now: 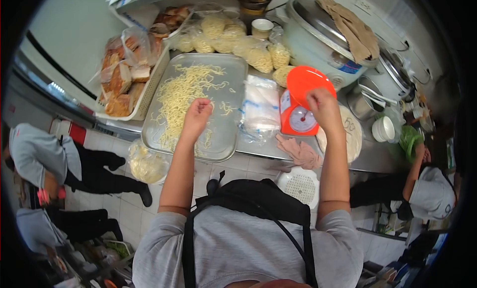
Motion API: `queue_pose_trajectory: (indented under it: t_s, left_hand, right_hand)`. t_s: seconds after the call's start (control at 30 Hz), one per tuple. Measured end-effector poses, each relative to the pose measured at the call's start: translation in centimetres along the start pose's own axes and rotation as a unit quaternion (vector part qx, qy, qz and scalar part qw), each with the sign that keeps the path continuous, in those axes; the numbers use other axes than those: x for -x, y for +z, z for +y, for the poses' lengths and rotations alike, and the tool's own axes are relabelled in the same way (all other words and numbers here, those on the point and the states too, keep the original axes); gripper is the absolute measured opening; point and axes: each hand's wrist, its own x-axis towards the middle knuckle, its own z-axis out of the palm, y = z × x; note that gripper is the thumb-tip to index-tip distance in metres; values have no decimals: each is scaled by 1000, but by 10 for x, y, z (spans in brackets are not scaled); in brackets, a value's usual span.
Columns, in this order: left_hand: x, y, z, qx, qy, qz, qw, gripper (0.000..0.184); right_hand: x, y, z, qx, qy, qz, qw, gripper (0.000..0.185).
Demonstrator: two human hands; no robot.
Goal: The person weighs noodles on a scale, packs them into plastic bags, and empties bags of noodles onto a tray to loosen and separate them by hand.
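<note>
A metal tray (231, 134) holds loose yellow noodles (176, 97), heaped toward its left side with a few strands scattered on the right. My left hand (198, 112) is over the noodles with its fingers curled closed; what is in them, if anything, is hidden. An orange-red kitchen scale (293, 120) with a round dial carries an orange pan (307, 79). At the pan's front right edge is my right hand (323, 105), also closed, its contents out of sight. Between tray and scale lies a stack of clear plastic bags (262, 102).
Bagged noodles (213, 27) line the back. A basket (149, 92) of meat pieces (119, 82) stands left. A pink cloth (299, 151) and a round lid (349, 136) lie near the front edge. Large cookers (318, 25) stand behind right. Co-workers (44, 151) are on both sides.
</note>
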Motion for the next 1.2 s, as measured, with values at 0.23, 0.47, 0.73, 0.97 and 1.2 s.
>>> queue_pose_trajectory:
  t_s: [0.23, 0.47, 0.73, 0.97, 1.2]
  left_hand:
    - [-6, -42, 36, 59, 35, 101, 992, 20]
    - [-17, -24, -11, -26, 49, -18, 998, 20]
    - [0, 59, -23, -184, 228, -183, 938, 39]
    - [-2, 88, -38, -311, 159, -212, 913, 59]
    - [4, 101, -30, -432, 114, -151, 882, 28]
  right_hand:
    - [-15, 97, -85, -83, -96, -31, 991, 19]
    - [67, 173, 16, 128, 229, -220, 940, 42]
    - [20, 235, 62, 285, -92, -300, 906, 23]
    - [43, 196, 17, 21, 118, -65, 991, 20]
    - [51, 147, -27, 131, 35, -134, 982, 21]
